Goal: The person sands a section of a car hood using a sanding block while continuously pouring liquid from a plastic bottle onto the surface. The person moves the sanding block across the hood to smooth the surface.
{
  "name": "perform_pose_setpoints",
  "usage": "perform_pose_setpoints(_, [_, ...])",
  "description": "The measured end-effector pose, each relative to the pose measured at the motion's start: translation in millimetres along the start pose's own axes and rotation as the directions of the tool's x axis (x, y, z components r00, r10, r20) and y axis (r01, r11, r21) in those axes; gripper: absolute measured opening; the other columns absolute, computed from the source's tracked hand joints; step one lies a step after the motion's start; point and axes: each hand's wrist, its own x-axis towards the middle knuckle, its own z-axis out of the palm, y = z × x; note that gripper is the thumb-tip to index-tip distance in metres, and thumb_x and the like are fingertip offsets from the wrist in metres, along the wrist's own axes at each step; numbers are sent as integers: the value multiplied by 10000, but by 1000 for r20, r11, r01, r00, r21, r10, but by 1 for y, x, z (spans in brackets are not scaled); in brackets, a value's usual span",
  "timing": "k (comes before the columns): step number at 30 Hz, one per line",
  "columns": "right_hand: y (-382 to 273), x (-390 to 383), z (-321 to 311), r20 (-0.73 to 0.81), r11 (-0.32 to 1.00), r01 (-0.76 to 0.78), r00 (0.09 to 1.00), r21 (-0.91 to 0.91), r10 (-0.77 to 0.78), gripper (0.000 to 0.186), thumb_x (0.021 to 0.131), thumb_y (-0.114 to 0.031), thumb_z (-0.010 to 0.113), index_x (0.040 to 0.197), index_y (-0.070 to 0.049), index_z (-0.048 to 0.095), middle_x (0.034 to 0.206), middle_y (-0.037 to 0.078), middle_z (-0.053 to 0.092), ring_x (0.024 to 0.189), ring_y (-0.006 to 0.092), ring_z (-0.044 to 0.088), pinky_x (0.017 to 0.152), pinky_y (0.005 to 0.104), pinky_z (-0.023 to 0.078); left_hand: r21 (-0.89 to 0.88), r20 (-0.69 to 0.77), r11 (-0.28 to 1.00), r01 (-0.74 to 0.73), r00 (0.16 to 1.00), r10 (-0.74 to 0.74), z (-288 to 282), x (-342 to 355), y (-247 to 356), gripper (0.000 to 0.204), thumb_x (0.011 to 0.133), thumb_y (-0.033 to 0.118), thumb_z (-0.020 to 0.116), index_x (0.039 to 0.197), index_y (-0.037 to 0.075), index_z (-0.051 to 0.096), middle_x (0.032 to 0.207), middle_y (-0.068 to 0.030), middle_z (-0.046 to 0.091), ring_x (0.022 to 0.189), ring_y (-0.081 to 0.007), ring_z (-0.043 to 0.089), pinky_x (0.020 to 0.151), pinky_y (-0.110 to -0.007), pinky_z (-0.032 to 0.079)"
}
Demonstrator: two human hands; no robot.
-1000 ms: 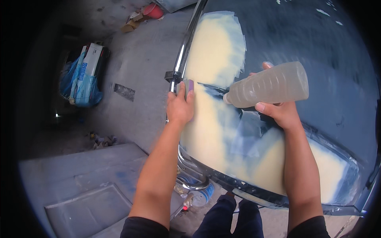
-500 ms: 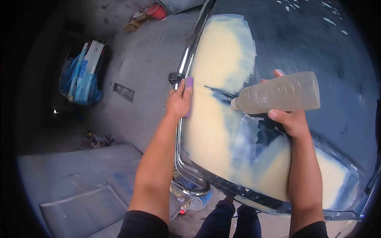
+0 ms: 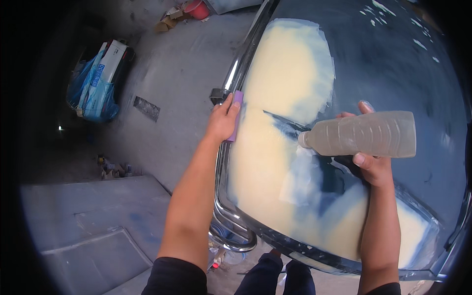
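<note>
My left hand (image 3: pixel 222 119) grips a purple sanding block (image 3: pixel 237 115) at the left edge of a dark car panel (image 3: pixel 393 78), beside a chrome bar (image 3: pixel 238 69). Cream filler patches (image 3: pixel 290 69) with blurred bluish edges cover much of the panel. My right hand (image 3: pixel 376 167) is wrapped round a cloudy plastic bottle (image 3: pixel 364 135), held nearly level above the panel with its neck pointing left. Below the neck lies a dark, wet-looking streak (image 3: pixel 285 123). The bottle hides most of the right hand's fingers.
A vehicle partly wrapped in blue plastic (image 3: pixel 98 86) stands at the far left. Grey flat panels (image 3: pixel 98 231) lie at the lower left. A red bucket (image 3: pixel 197 9) sits at the top, near cardboard scraps (image 3: pixel 167 22). A bent chrome tube (image 3: pixel 236 243) curves near my legs.
The view has shifted, so the panel sits a little further right. The bottle appears slightly lower and further right. Both hands keep their holds.
</note>
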Motion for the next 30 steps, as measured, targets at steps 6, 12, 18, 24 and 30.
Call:
perform_pose_setpoints(6, [-11, -1, -9, -51, 999, -32, 998, -40, 30, 1097, 589, -337, 920, 1471, -19, 350, 1294, 210, 575, 1241, 342, 555, 1036, 511, 458, 59, 74, 978, -199, 978, 195, 2, -129, -20, 588, 947, 379, 583, 1480, 165, 454, 1174, -224, 533, 1068, -380, 577, 938, -416, 479])
perform_pose_setpoints(12, [-3, 1, -1, -19, 996, -66, 998, -60, 65, 1136, 599, -368, 890, 1496, -13, 289, 1303, 195, 582, 1252, 365, 549, 1081, 525, 417, -74, 44, 997, -24, 999, 27, 1, -29, -9, 563, 976, 417, 542, 1455, 129, 479, 1186, -210, 553, 1087, -359, 578, 946, -391, 468])
perform_pose_setpoints(18, [-6, 1, -1, -71, 998, -51, 996, -29, 49, 1120, 574, -343, 905, 1478, -20, 330, 1283, 213, 582, 1225, 364, 568, 1048, 521, 454, -87, 82, 996, -26, 996, 33, 5, -27, -10, 548, 978, 407, 549, 1462, 161, 475, 1182, -182, 564, 1057, -331, 596, 940, -371, 470])
perform_pose_setpoints(24, [-8, -2, -5, -92, 997, -69, 994, -45, 65, 1126, 564, -356, 898, 1478, -22, 330, 1282, 215, 584, 1226, 369, 568, 1049, 523, 455, -14, 87, 988, -152, 984, 153, 0, -153, -41, 608, 947, 376, 592, 1475, 111, 450, 1171, -216, 545, 1081, -353, 585, 950, -398, 475])
perform_pose_setpoints(30, [2, 1, 6, -53, 996, -73, 996, -59, 70, 1137, 564, -367, 900, 1484, -27, 324, 1295, 211, 581, 1244, 364, 559, 1062, 520, 444, -90, -11, 996, -22, 1000, 21, 5, 10, -27, 543, 985, 414, 530, 1457, 151, 479, 1185, -201, 572, 1085, -353, 591, 952, -383, 464])
